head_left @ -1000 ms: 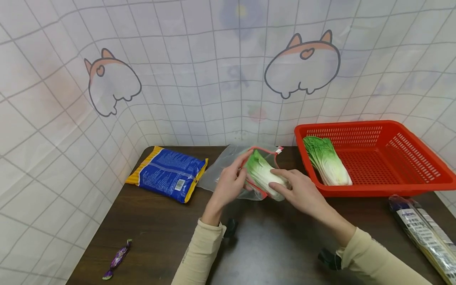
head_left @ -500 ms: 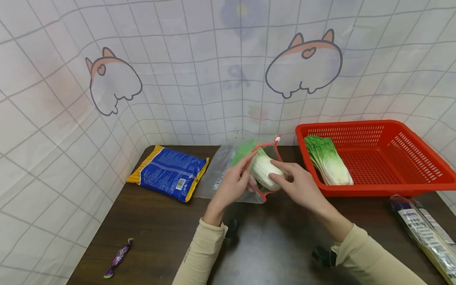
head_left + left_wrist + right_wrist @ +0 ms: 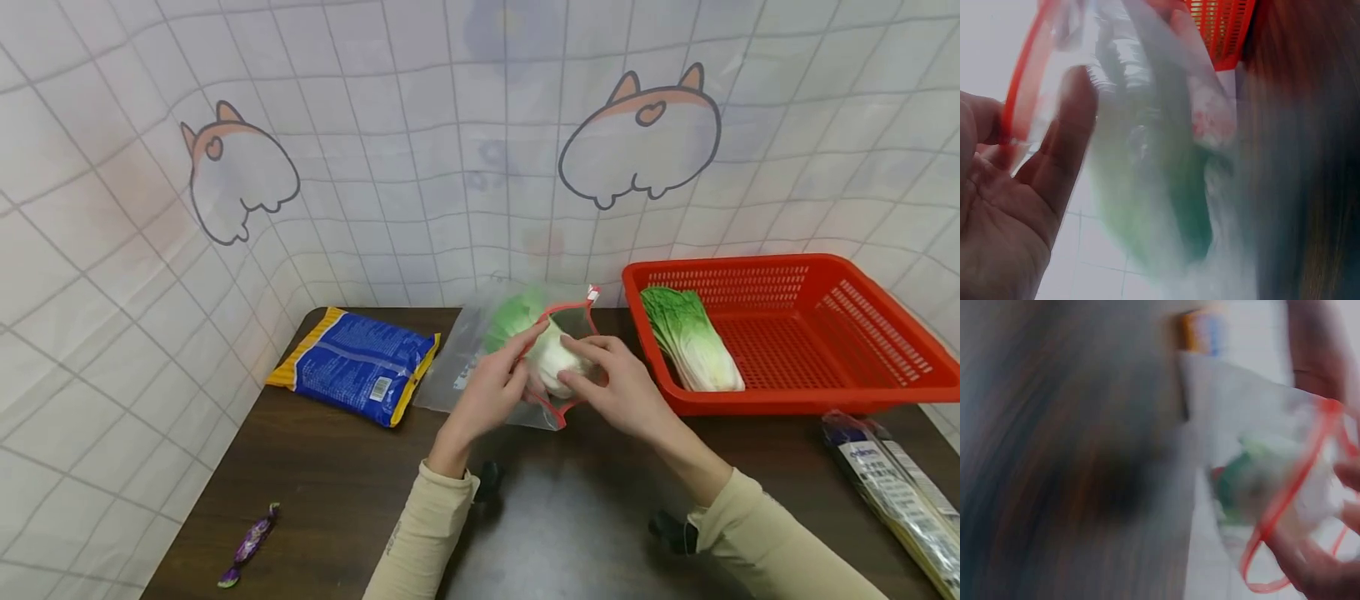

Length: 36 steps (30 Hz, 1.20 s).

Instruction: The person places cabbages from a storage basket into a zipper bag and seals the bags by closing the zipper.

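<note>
Surface (image 3: 570, 517) contents, bystanding items

Dark brown surface; blue and yellow packet (image 3: 354, 365) at 10 o'clock; purple wrapped candy (image 3: 248, 546) at 8 o'clock near the front edge; red basket (image 3: 840, 333) at 2 o'clock holding one cabbage leaf (image 3: 688, 337) against its left wall; clear printed packet (image 3: 896, 492) at 4 o'clock; cartoon-print grid backdrop (image 3: 450, 150) at 12 o'clock.

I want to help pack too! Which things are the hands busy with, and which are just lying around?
Busy with:
- clear bag, gripped by the left hand
- cabbage, pushed in by the right hand

Lying around:
- red basket holding another cabbage
- blue packet
- purple candy
- long packet
</note>
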{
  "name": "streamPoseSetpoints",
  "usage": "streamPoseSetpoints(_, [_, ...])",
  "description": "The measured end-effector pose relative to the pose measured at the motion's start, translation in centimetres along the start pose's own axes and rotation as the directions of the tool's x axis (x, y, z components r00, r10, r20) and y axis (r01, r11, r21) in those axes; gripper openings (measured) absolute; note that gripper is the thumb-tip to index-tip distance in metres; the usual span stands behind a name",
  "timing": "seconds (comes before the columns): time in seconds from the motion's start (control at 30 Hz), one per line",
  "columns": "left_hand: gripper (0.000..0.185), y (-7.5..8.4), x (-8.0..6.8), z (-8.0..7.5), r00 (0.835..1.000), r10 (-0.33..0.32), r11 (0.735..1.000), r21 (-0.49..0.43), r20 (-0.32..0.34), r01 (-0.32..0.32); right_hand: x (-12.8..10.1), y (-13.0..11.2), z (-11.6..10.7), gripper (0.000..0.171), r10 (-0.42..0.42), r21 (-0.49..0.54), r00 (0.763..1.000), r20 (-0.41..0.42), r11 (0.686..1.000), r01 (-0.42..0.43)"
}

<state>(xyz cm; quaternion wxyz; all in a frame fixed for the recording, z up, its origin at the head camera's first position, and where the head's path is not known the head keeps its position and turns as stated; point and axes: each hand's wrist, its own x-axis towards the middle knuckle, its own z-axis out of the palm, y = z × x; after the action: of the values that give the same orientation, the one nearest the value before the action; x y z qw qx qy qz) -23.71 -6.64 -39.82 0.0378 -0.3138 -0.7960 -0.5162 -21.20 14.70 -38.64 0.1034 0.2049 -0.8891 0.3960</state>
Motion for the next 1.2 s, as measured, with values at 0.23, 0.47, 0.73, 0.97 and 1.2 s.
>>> streamPoseSetpoints(0.23, [0.051, 0.5, -0.2, -1.3, 0.989, 0.043, 0.996, -0.065, -0.143, -0.053, 0.4, -0.3, -2.5, 0.034, 0.08, 0.343, 0.993, -0.082, 0.938, -0.047])
streamPoseSetpoints(0.47, [0.049, 2.1, -0.4, -2.1, 0.986, 0.038, 0.997, -0.06, -0.163, -0.048, 0.3, 0.8, -3.2, 0.039, 0.229, 0.664, 0.973, -0.043, 0.734, -0.143])
streamPoseSetpoints(0.73, [0.047, 4.3, -0.7, -2.2, 0.99, 0.043, 0.995, -0.082, -0.133, -0.055, 0.9, 1.9, -2.7, 0.038, 0.29, 0.792, 0.95, 0.118, 0.549, -0.266])
streamPoseSetpoints(0.97, [0.048, 4.2, -0.8, -2.1, 0.993, 0.035, 0.996, -0.082, -0.116, -0.045, 1.7, 2.1, -1.9, 0.043, 0.276, 0.794, 0.93, 0.241, 0.495, -0.353])
streamPoseSetpoints(1.2, [0.047, 4.3, -0.7, -2.1, 0.995, 0.024, 0.995, -0.095, -0.094, -0.033, 2.4, 1.9, -1.4, 0.045, 0.215, 0.794, 0.925, 0.313, 0.475, -0.379])
